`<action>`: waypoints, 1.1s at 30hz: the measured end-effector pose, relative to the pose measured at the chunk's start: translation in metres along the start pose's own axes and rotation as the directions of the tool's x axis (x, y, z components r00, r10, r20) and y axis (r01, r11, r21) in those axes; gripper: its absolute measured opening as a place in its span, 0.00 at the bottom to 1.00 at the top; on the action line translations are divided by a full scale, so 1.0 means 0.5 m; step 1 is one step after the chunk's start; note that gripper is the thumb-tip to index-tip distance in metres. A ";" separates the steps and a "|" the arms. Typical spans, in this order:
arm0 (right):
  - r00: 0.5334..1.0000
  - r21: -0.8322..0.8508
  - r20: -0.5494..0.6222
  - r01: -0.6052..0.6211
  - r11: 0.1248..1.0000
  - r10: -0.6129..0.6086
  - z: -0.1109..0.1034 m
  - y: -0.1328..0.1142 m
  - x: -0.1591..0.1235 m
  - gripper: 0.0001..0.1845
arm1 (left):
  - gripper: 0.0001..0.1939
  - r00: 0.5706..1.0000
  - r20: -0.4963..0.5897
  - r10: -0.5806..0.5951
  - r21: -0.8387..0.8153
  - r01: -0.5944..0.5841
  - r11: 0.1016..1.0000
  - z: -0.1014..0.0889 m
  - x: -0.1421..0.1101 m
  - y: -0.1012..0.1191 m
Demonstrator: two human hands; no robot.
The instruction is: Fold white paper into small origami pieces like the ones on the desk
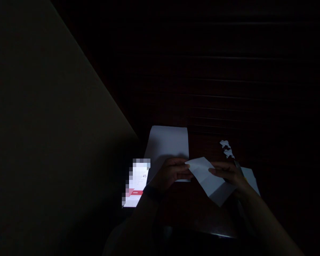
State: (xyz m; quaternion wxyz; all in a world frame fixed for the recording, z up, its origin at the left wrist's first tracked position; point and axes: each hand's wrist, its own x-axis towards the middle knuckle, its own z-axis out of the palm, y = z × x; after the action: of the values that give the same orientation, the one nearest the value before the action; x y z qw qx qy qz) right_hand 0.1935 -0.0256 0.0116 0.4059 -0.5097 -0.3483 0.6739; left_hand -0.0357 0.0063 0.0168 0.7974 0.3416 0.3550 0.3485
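Observation:
Between my hands a white sheet of paper (212, 181) is held up at a tilt, with crease lines across it and its lower right part turned at an angle. My left hand (173, 172) pinches its upper left corner between thumb and fingers. On the right side of the sheet, my right hand (226, 173) grips it with the thumb on top and the fingers behind. Under and beyond my left hand lies a larger white sheet or stack of paper (168, 142) on the dark table.
A lit screen (137, 181) glows at the left, partly pixelated. Small folded white paper pieces (226, 149) lie beyond my right hand. Another white paper (252, 177) and what looks like a blade (239, 167) lie beside that hand. A wall (56, 124) rises at left; the room is dark.

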 end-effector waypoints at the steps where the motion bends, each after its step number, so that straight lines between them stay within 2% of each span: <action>1: 1.000 -0.006 -0.005 -0.003 1.000 0.003 -0.001 -0.001 -0.001 0.20 | 0.12 1.000 0.002 -0.005 -0.001 0.005 1.000 -0.001 0.000 0.000; 5: 1.000 -0.049 -0.002 -0.010 0.999 0.010 -0.007 -0.002 0.001 0.19 | 0.13 1.000 0.002 -0.007 -0.028 0.007 1.000 -0.003 0.000 -0.002; 10: 0.999 -0.097 0.016 0.051 0.994 -0.050 -0.013 0.000 0.001 0.16 | 0.13 1.000 0.001 -0.014 -0.055 0.014 0.998 -0.005 0.003 -0.005; 16: 0.995 -0.251 0.080 0.076 0.965 -0.058 -0.011 -0.007 0.002 0.15 | 0.14 1.000 0.005 0.011 -0.057 -0.011 0.998 -0.008 0.009 -0.004; 21: 0.989 -0.334 0.004 0.142 0.932 -0.149 0.014 -0.004 0.003 0.16 | 0.20 0.997 -0.067 -0.045 -0.097 0.038 0.995 0.014 0.018 -0.016; 23: 0.984 -0.371 -0.043 0.146 0.917 -0.174 0.025 -0.002 0.004 0.17 | 0.19 0.996 -0.088 0.015 -0.032 -0.017 0.999 0.027 0.019 -0.029; 25: 0.981 -0.395 -0.074 0.138 0.908 -0.182 0.034 0.001 0.005 0.17 | 0.18 0.981 -0.163 0.104 0.014 -0.103 0.995 0.038 0.020 -0.042; 28: 0.979 -0.391 -0.061 0.158 0.907 -0.197 0.043 0.004 0.006 0.17 | 0.16 0.968 -0.199 0.153 0.084 -0.139 0.987 0.044 0.023 -0.056; 31: 0.975 -0.330 -0.022 0.201 0.922 -0.220 0.048 0.004 0.004 0.18 | 0.16 0.952 -0.234 0.200 0.155 -0.167 0.974 0.039 0.029 -0.061; 33: 0.975 -0.237 -0.021 0.210 0.949 -0.221 0.049 0.003 0.002 0.25 | 0.15 0.938 -0.254 0.236 0.200 -0.188 0.962 0.033 0.032 -0.062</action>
State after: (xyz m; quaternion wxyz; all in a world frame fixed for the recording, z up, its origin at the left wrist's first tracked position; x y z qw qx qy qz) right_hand 0.1694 -0.0268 0.0156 0.4223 -0.5285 -0.4689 0.5679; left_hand -0.0046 -0.0020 -0.0045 0.6654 0.3938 0.4523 0.4445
